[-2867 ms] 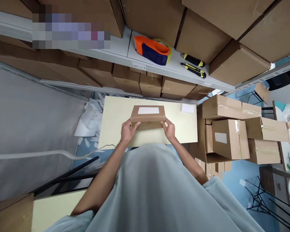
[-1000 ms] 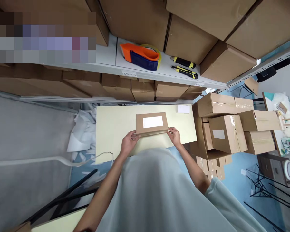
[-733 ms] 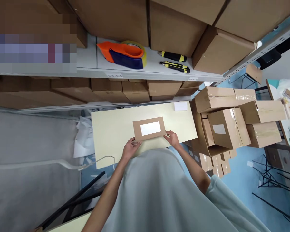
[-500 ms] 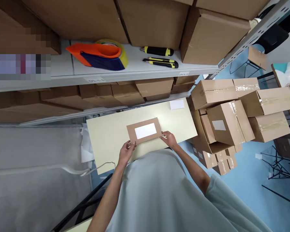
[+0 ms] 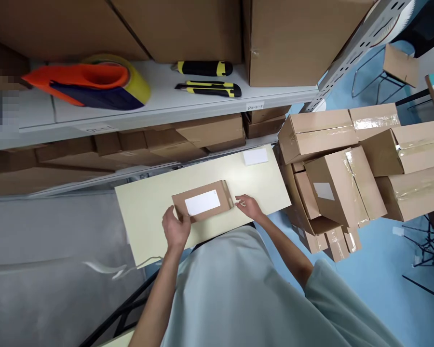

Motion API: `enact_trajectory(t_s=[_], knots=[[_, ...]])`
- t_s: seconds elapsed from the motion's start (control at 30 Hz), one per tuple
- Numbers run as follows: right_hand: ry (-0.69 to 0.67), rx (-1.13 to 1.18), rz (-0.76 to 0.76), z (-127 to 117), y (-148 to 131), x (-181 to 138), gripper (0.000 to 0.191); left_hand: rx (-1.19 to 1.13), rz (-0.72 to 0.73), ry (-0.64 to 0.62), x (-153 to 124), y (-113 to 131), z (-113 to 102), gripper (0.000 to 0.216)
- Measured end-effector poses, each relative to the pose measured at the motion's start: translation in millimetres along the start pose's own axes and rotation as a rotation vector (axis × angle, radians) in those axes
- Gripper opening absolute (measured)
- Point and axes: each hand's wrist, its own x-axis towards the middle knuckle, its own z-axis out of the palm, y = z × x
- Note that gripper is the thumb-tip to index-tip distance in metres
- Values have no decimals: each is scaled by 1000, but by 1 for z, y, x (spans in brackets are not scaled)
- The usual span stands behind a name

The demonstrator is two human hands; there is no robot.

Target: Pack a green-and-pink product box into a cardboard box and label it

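A small flat brown cardboard box (image 5: 224, 196) with a white label (image 5: 202, 202) on its top lies slightly tilted over the pale yellow table (image 5: 148, 207). My left hand (image 5: 176, 228) grips its near left corner, thumb along the near edge and fingers at the left end. At the right end an end flap stands out a little. My right hand (image 5: 249, 207) is just off that end, fingers stretched out and a little apart, with nothing in them.
White paper slips (image 5: 255, 156) lie at the table's far right. On the shelf (image 5: 159, 103) above are an orange-and-blue tape dispenser (image 5: 94, 86) and two utility knives (image 5: 204, 68). Large cartons (image 5: 347, 188) are stacked on the right. A white cable (image 5: 148, 261) hangs at the table's left.
The box has shifted left, and its right end flap now shows. My right hand has come away from that end. My left hand has taken a fuller grip at the left. The view has shifted too.
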Motion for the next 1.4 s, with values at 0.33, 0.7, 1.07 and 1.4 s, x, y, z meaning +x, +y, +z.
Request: enact_trajectory(t_s=[0.33, 0.7, 1.07, 1.4], knots=[[182, -107, -14, -97, -12, 52, 31, 19, 536, -135, 9, 126, 70, 59], [234, -445, -115, -122, -16, 77, 41, 51, 594, -256, 23, 176, 113, 56], [-25, -705, -148, -112, -22, 163, 49, 71, 548, -368, 32, 187, 147, 58], [45, -717, -165, -135, -11, 151, 47, 62, 541, -355, 38, 184, 143, 57]])
